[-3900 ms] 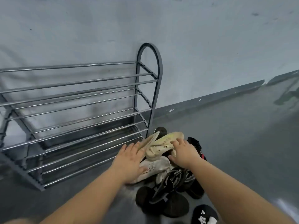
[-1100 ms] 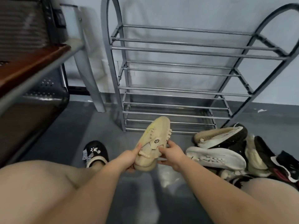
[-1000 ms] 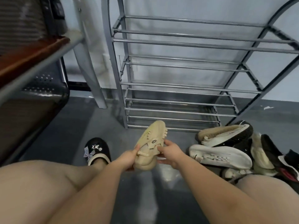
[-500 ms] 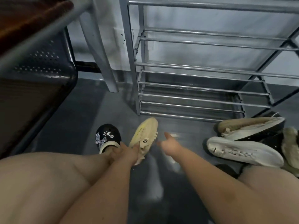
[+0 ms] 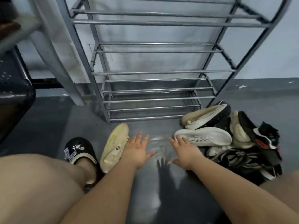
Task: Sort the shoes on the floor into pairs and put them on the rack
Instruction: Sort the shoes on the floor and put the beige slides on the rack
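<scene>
On the floor [image 5: 48, 120] before the rack [image 5: 155, 73], the beige shoe [image 5: 114, 146] now lies released, sole partly up, just beside the person's black clog [image 5: 79, 149]; a second ago both hands held it in the air. Left hand [image 5: 137, 151] hovers with fingers spread, its edge at the shoe's side, holding nothing. Right hand [image 5: 184, 151] has moved toward the pile [image 5: 234, 143], its grip spread flat, fingertips at the toe of the white sneaker [image 5: 203, 138].
</scene>
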Tool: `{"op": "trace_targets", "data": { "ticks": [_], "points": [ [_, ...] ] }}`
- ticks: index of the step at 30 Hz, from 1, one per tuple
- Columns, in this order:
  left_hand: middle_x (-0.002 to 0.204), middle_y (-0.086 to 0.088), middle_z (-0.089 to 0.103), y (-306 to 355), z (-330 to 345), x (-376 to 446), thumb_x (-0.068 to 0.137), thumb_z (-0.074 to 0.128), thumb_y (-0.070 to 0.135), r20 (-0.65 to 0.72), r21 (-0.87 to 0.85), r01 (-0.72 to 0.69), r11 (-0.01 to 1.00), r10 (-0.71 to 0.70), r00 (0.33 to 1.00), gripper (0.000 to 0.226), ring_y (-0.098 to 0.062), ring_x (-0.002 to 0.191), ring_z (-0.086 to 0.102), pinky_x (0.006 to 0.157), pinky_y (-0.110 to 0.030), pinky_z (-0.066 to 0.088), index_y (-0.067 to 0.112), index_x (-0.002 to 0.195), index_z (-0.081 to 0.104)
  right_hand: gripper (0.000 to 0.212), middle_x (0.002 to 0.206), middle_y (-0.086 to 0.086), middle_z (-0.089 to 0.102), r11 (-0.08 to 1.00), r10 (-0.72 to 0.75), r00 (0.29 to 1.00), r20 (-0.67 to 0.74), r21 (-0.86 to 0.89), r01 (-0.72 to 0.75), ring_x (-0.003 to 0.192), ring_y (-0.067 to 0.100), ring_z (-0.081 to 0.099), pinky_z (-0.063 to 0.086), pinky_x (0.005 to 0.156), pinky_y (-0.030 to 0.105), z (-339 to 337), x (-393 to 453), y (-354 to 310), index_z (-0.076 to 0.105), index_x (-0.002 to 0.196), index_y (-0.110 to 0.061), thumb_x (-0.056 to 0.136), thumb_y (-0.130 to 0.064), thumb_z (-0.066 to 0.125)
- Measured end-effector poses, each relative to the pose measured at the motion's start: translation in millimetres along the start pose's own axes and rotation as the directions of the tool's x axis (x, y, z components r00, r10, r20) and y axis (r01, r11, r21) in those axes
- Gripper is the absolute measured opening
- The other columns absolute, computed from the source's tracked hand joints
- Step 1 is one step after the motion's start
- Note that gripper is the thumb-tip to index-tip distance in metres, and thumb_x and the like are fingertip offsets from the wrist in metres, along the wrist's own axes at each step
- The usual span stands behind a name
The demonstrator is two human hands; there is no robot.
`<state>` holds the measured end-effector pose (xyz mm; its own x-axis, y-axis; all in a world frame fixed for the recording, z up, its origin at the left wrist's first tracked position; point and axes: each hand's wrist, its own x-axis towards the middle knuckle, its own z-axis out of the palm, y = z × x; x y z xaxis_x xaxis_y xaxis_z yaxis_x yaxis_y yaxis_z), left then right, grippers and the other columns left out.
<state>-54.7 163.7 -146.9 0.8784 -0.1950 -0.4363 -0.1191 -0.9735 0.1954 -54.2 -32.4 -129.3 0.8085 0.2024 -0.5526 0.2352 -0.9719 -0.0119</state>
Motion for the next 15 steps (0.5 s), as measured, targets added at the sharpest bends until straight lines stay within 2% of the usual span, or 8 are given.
{"op": "trace_targets", "data": {
  "ticks": [4,9,15],
  "points": [
    [0.160,-0.007,-0.004,34,-1,4,0.094,0.033,0.056,0.006,0.063,-0.110,0.992,0.110,0.994,0.074,-0.025,0.148,0.000,0.118,-0.036,0.003,0.024,0.151,-0.001,0.091,0.161,0.008,-0.006,0.994,0.106,0.994,0.014,-0.012,-0.106,0.148,0.029,0.006,0.022,0.116,0.042,9,-39,50,-0.003,0.153,-0.026,0.088,-0.046,0.057],
    [0.160,-0.006,-0.004,70,2,3,0.094,0.033,0.055,0.049,0.117,-0.183,0.976,0.178,0.983,0.075,-0.024,0.148,-0.001,0.119,-0.037,0.002,0.022,0.151,-0.003,0.092,0.161,0.006,-0.003,0.970,0.240,0.971,0.011,0.040,-0.240,0.148,0.027,0.007,0.025,0.115,0.041,19,-73,93,-0.001,0.153,-0.026,0.086,-0.052,0.056],
    [0.160,-0.007,-0.003,112,7,2,0.095,0.035,0.052,0.063,0.139,-0.279,0.950,0.272,0.960,0.075,-0.024,0.148,-0.003,0.120,-0.037,0.000,0.019,0.152,0.000,0.092,0.161,0.008,0.000,0.957,0.278,0.960,0.010,0.076,-0.278,0.147,0.027,0.010,0.028,0.113,0.042,29,-85,112,0.000,0.153,-0.025,0.086,-0.052,0.057]
  ]
}}
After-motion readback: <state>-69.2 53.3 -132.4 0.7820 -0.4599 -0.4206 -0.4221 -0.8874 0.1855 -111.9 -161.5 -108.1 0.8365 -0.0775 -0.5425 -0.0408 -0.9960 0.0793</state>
